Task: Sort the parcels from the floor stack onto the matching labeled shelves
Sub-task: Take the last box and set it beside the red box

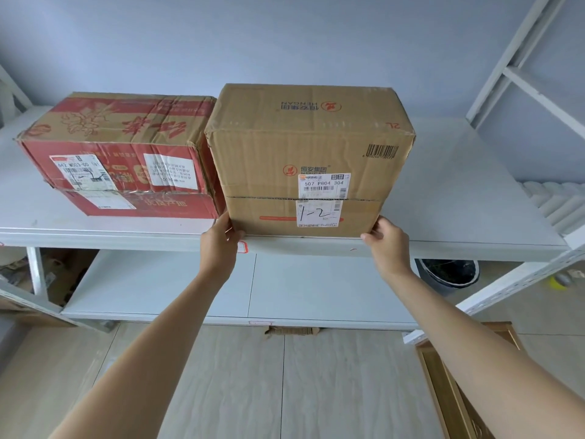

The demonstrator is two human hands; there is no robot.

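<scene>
A plain brown parcel (304, 153) stands at the front edge of the white upper shelf (459, 198). Its white label reads "1-2" in handwriting. My left hand (220, 245) grips the parcel's lower left corner. At the lower right corner, my right hand (387, 243) holds it with fingers curled on the bottom edge. A red and brown parcel (123, 150) sits just left of it on the same shelf, the two touching or nearly so. A small red-bordered tag on the shelf's front edge is mostly hidden behind my left hand.
A lower white shelf (285, 289) lies beneath. A dark bin (448, 274) stands on the floor at right. A wooden-framed object (449, 384) leans at lower right. White shelf uprights (522, 80) rise at right. Cardboard clutter (19, 274) sits at far left.
</scene>
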